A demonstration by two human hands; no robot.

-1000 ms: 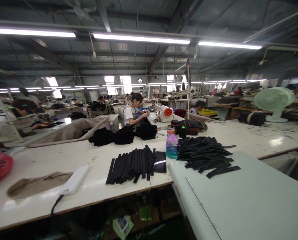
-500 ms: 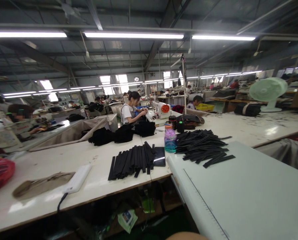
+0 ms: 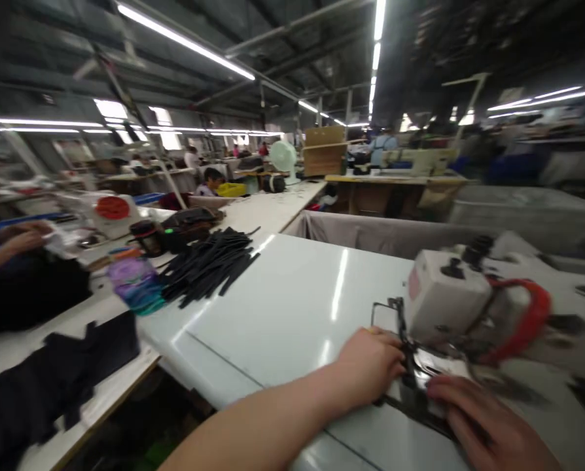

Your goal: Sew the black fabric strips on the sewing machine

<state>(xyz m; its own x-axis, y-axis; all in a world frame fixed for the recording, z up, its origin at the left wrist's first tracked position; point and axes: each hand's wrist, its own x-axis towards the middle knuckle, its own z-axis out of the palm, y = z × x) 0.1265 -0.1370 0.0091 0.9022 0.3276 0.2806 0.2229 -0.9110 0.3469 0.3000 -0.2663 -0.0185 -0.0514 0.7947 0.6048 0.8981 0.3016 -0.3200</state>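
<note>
My left hand [image 3: 371, 366] rests on the pale sewing table beside the needle area of a white sewing machine [image 3: 442, 294]. Its fingers are curled towards the metal parts, and what lies under them is hidden. On the near side of the needle, my right hand [image 3: 483, 418] is blurred, with its fingers bent onto a black strip [image 3: 420, 411]. That strip runs along the table in front of the needle, between the two hands. Red tubing or guard [image 3: 538, 314] curves at the machine's right side.
A pile of black fabric strips [image 3: 209, 261] lies left of the pale tabletop [image 3: 292, 294], beside a purple and teal bottle [image 3: 133, 281]. More black strips [image 3: 61, 366] lie at lower left. A co-worker's hands [image 3: 22, 242] are at the far left. A green fan [image 3: 283, 157] stands farther back.
The view has swung right, bringing the sewing machine and both my hands into sight. Earlier, neither hand showed and the side table with strips filled the middle.
</note>
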